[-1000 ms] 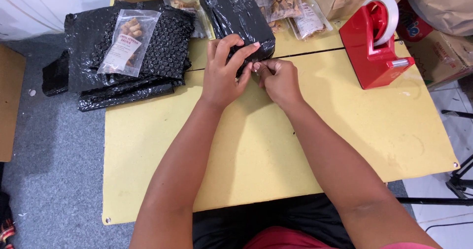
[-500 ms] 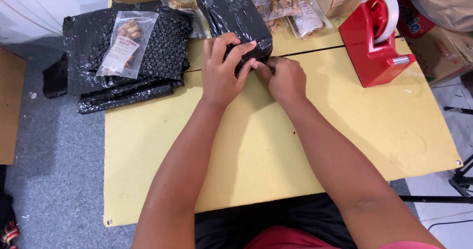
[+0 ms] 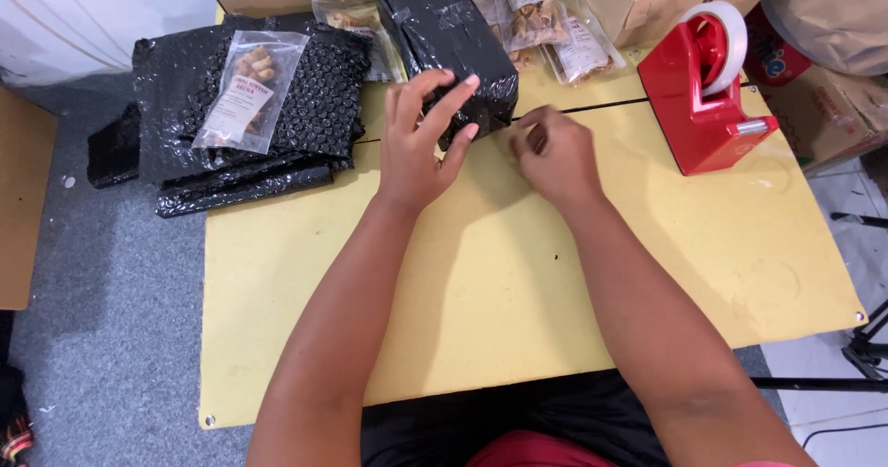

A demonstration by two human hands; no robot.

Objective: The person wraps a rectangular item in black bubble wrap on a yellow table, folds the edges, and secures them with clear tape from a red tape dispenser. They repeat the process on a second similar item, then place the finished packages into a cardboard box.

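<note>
The left hand (image 3: 421, 148) lay spread over the near end of a long black parcel (image 3: 444, 32), fingers splayed and pressing on its glossy, crinkled wrap. The right hand (image 3: 553, 153) was just beside that end, its fingers pinched together on something small that I could not make out, knuckles resting on the worktop (image 3: 555, 282). The two hands were a little apart, not touching.

The parcel was a brick-shaped block wrapped in shiny black plastic with clear tape across it, and it lay near the middle of the worktop's far edge, reaching from there toward the hands. The worktop itself was a flat, matt yellow board with a dark seam running across it near the far edge.

Toward the far right corner stood a red plastic tape dispenser (image 3: 708, 106) carrying a pale roll. At the far left corner a stack of black bubble wrap (image 3: 305, 125) hung over the edge, its surface knobbly, and a clear pouch (image 3: 250, 102) with a white label and brown pieces inside lay on top. More clear pouches (image 3: 555, 23) with pale labels lay along the far edge right of the parcel, with plain brown cardboard boxes (image 3: 647, 0) behind them.
</note>
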